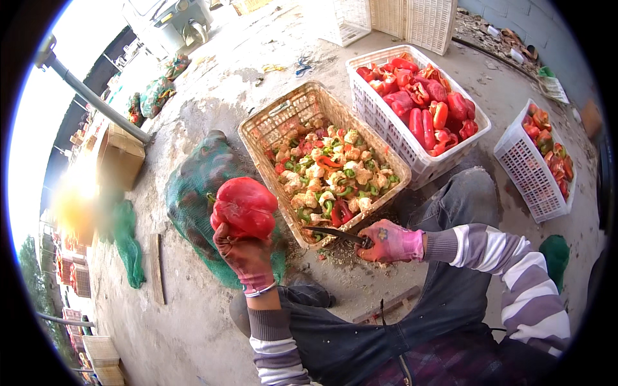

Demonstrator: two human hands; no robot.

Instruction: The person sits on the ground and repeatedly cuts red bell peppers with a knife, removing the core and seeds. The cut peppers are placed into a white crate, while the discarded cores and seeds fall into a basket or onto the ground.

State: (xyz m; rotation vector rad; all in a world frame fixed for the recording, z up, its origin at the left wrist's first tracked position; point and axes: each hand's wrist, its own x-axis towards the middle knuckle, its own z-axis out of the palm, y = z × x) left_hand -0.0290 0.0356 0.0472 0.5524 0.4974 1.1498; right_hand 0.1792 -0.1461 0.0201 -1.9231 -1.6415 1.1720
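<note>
In the head view, a red bell pepper sits left of the frame's centre, raised in the left hand, whose stained fingers grip it from below; its green stem points to the left. The right hand, in a pink glove at the lower centre-right, is clenched around the handle of a dark-bladed knife. The blade points left at the near edge of a tan crate of pepper cores and scraps; whether it touches the rim is hard to tell.

The pepper looks large but probably light for its bulk, being hollow; its walls should be firm yet liable to crack or bruise under a hard squeeze. The glossy skin could be slippery, so a broad hold around the rounded sides, clear of the stem, seems best.

The concrete floor is rough and blotched, with crumbs scattered below the tan crate. A green mesh sack lies at centre-left. Toward the upper right stands a white crate of red peppers, with a smaller white crate of peppers at the right. A cardboard box stands at the upper left, near a slanting metal pole; a pale wall closes off the upper right.
</note>
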